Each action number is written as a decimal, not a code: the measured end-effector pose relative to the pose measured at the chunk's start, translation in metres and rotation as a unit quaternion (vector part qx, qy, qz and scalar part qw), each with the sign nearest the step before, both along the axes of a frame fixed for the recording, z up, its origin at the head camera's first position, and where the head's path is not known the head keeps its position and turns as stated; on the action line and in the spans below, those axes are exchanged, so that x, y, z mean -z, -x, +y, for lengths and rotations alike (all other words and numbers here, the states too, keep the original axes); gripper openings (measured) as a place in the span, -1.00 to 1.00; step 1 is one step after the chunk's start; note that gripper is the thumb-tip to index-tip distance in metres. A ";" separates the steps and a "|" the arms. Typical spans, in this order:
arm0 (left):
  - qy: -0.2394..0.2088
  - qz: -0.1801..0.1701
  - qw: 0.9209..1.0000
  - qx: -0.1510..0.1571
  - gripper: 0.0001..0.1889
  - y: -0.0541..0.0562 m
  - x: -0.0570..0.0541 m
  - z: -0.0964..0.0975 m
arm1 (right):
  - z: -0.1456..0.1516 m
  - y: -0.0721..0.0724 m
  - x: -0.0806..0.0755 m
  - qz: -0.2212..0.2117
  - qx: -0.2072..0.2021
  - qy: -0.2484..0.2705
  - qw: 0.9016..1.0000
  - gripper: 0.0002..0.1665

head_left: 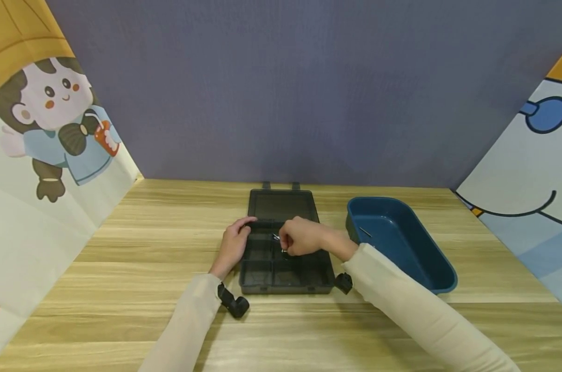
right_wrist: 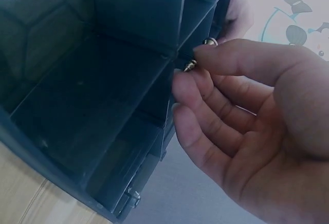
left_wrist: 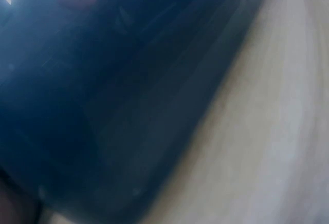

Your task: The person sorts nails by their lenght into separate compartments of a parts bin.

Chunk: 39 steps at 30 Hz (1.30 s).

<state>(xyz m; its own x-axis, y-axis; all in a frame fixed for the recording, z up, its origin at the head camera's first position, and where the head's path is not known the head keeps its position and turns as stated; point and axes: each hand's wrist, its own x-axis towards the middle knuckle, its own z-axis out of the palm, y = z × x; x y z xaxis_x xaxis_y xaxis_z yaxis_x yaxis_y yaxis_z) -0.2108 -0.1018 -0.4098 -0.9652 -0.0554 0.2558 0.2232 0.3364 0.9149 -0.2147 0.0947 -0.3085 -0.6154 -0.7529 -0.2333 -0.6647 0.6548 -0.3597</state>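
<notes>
A dark compartment box [head_left: 255, 275] lies on the table with its lid [head_left: 283, 204] folded back towards the wall. My right hand [head_left: 301, 236] is above its middle compartments. In the right wrist view, thumb and fingertips of the right hand [right_wrist: 247, 106] pinch a small metal screw [right_wrist: 191, 65], its pointed end showing. A shiny metal piece [head_left: 276, 237] shows beside that hand in the head view. My left hand [head_left: 233, 243] rests at the box's left edge, fingers fairly straight. The left wrist view shows the box's side [left_wrist: 128, 106], blurred.
Right of the box stands a blue bin [head_left: 441, 268] with a thin metal piece [head_left: 365, 232] inside. My right forearm passes over its near left side. A wood-grain table [head_left: 99, 289] lies beneath, with a grey-purple wall [head_left: 281, 93] behind.
</notes>
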 end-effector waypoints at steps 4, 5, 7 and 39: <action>0.001 0.001 1.000 0.000 -0.66 0.000 0.000 0.001 | 0.001 0.000 0.000 0.002 -0.001 -0.001 1.000 -0.85; 0.001 0.001 1.000 0.000 -0.66 0.000 0.000 0.001 | 0.001 0.000 0.000 0.001 -0.001 -0.002 1.000 -0.85; 0.001 0.001 1.000 0.001 -0.66 0.000 0.000 0.001 | 0.002 0.001 0.000 -0.002 -0.001 -0.002 1.000 -0.86; 0.026 -0.002 1.000 0.001 -0.65 0.000 0.000 -0.001 | 0.102 -0.001 -0.021 0.047 0.064 0.034 0.996 -0.81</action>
